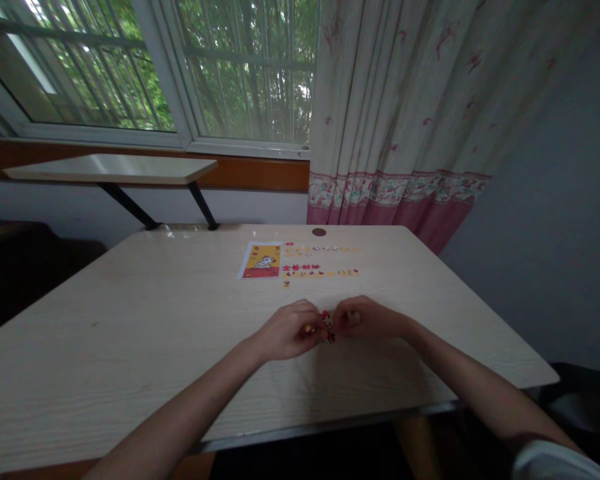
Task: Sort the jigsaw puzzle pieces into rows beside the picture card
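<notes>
Both my hands meet over the middle of a light wooden table (pixel 130 333). My left hand (pixel 285 331) and my right hand (pixel 367 318) are curled, pinching small red and yellow puzzle pieces (pixel 327 326) held between them just above the tabletop. Further back lies a yellow and red picture card (pixel 261 261) showing a white cartoon animal. Beside it, to the right, several small puzzle pieces (pixel 320 271) lie in two loose rows.
A round cable hole (pixel 319 232) sits at the table's far edge. Behind are a small shelf on black brackets (pixel 115 168), a barred window (pixel 180 67) and a patterned curtain (pixel 405 113). The table's front edge (pixel 330 423) runs close to my forearms.
</notes>
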Motion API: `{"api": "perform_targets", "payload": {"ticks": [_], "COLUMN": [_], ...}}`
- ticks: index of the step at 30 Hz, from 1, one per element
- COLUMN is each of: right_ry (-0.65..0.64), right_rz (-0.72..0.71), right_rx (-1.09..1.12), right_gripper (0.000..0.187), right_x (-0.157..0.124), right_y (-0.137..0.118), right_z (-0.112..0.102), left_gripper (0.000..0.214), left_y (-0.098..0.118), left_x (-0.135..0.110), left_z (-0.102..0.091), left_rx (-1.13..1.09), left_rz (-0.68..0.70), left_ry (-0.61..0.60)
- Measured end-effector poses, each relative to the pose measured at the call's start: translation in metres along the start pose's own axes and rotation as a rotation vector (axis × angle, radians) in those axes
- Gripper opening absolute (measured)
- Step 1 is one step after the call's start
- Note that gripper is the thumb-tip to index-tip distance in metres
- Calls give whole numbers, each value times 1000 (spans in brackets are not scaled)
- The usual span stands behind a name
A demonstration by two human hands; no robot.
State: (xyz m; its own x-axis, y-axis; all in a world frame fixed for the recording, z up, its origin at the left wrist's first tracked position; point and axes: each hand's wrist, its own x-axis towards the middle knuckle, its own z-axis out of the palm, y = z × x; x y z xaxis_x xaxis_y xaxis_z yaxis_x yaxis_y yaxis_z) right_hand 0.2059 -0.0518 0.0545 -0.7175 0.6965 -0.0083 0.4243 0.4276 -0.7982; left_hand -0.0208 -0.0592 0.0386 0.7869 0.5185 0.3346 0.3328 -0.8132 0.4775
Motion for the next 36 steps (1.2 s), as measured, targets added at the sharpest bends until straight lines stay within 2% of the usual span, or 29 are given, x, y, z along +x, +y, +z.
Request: {"api": "perform_targets", "payload": {"ticks": [3, 6, 8, 12, 14, 16, 22, 28, 32, 36], "right_ry": [172, 221, 292, 537, 590, 601, 679, 686, 835, 960], "right_rz": [-19, -36, -101, -304, -355, -372, -389, -449, -426, -362], "right_rx": [35, 27, -42, -279, -363, -414, -513, -613, -607, -569], "right_gripper": [10, 14, 18, 18, 16, 15, 14, 12, 14, 14], "right_x": [7, 12, 13, 13, 13, 12, 13, 12, 10, 8], "right_y": [4, 7, 9, 14, 16, 16, 16, 16, 22, 33], "right_z": [11, 20, 21, 19, 18, 17, 19, 15, 1, -14], "left_gripper": [14, 12, 12, 17, 18, 19, 24, 29, 22, 19], "left_y": [-1, -2, -3, -8, -13, -16, -14, -13, -19, -25], "left_x": [0, 1, 2, 5, 5, 6, 7, 7, 3, -4], "left_z": [2, 2, 1, 2, 4, 6, 7, 5, -1, -9], "left_rx": [-18, -34, -76, -274, -383, -459, -479, -434, -215, 64], "left_rz": [-4, -41, -87, -303, -402, -444, -453, -453, -363, -206], "left_ry": [32, 80, 134, 280, 334, 358, 320, 306, 317, 245]}}
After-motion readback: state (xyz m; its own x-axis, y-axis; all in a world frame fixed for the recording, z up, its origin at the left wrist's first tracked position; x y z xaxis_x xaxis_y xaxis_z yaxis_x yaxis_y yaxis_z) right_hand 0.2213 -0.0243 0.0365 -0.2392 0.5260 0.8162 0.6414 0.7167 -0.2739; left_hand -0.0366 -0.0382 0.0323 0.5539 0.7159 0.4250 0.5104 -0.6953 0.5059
